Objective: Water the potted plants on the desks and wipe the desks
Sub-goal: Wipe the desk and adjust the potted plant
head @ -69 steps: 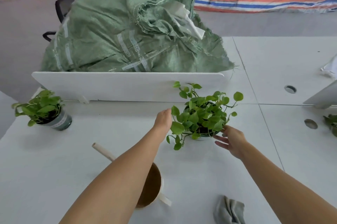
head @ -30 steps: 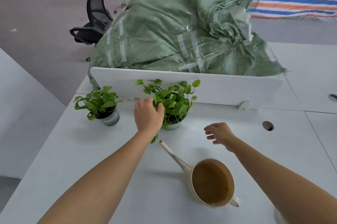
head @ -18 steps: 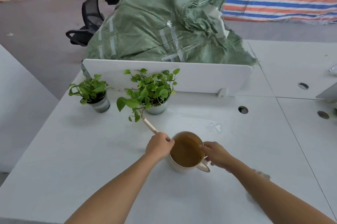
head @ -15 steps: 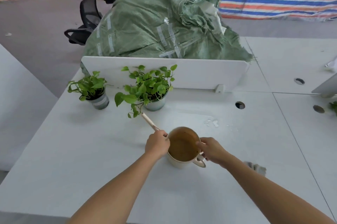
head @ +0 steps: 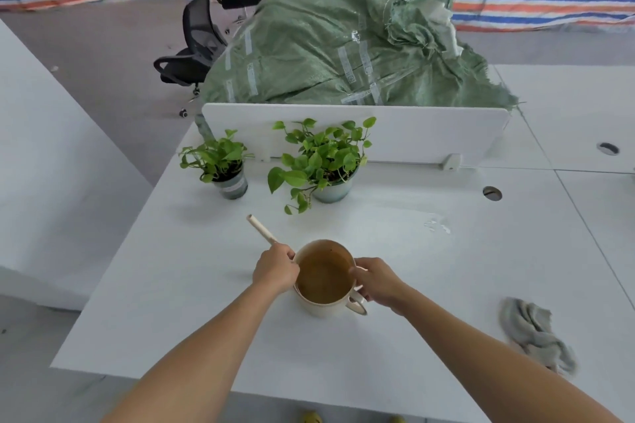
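A cream watering can [head: 323,280] with brownish water and a long spout pointing up-left stands on the white desk [head: 192,288]. My left hand [head: 275,268] grips the base of its spout. My right hand [head: 374,281] holds the can at its rim and handle. Two potted plants stand side by side at the back by the divider: a small plant [head: 220,164] in a grey pot on the left and a larger plant [head: 323,161] in a pale green pot to its right. A grey cloth [head: 532,333] lies crumpled at the desk's right front.
A white divider panel [head: 412,133] runs along the desk's back, with a large green woven sack [head: 343,37] behind it. A small water spill [head: 436,225] and a cable hole [head: 492,193] lie to the right. A black office chair [head: 196,44] stands on the floor.
The larger plant was moved left beside the small one and released. Both hands then came back to the watering can and took hold of it; the view has shifted a little.
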A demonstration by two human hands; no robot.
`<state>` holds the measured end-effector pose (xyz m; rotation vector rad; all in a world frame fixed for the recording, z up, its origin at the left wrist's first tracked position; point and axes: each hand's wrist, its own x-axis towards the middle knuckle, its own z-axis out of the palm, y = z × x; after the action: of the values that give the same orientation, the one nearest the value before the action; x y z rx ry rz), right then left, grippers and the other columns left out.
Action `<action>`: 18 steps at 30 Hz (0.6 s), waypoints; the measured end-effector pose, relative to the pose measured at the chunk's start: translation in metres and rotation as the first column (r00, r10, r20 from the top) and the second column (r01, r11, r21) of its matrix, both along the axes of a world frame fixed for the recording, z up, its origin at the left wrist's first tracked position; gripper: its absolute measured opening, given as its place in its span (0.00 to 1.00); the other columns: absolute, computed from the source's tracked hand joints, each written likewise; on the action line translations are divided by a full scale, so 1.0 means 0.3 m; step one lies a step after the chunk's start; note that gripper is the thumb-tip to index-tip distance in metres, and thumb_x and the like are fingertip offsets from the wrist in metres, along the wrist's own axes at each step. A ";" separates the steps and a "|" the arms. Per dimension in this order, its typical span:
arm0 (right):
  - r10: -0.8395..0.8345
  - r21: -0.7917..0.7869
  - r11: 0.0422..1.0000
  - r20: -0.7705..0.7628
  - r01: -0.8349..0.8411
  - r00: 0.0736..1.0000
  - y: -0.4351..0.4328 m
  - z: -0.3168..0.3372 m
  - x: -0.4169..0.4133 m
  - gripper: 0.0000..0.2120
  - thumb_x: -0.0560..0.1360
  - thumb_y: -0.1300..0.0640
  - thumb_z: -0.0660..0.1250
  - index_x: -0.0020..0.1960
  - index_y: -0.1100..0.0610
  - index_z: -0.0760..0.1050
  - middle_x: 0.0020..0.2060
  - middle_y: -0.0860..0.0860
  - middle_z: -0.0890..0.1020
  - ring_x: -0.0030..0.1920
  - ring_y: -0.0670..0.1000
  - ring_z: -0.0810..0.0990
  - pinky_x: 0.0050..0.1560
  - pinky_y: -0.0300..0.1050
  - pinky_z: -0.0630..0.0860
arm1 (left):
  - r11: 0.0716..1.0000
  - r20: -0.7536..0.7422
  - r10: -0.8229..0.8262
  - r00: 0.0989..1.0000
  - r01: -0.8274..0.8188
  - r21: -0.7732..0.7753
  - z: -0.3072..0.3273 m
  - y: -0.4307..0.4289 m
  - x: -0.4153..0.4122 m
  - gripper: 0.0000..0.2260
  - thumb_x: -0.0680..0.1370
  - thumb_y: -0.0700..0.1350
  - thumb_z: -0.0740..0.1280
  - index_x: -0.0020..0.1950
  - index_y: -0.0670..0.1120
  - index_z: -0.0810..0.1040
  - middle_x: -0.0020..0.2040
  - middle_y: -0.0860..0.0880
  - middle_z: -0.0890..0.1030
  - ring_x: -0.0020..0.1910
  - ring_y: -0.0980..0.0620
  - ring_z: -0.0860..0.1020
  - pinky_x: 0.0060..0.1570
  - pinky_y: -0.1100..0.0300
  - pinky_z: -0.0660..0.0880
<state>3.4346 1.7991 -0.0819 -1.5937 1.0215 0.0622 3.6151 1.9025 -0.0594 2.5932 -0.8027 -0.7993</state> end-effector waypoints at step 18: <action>-0.314 -0.032 0.949 -0.039 0.312 0.949 0.053 -0.020 0.020 0.11 0.80 0.57 0.63 0.56 0.61 0.80 0.49 0.58 0.84 0.41 0.50 0.84 0.40 0.43 0.76 | 0.966 0.199 -0.072 0.977 0.118 -0.229 0.131 -0.013 0.107 0.04 0.77 0.42 0.66 0.42 0.47 0.77 0.40 0.51 0.79 0.41 0.51 0.76 0.37 0.59 0.71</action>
<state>3.4405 1.8150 -0.0880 -1.4398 1.3032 -0.1340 3.6472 1.8987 -0.0202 2.4526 -1.0177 -0.4507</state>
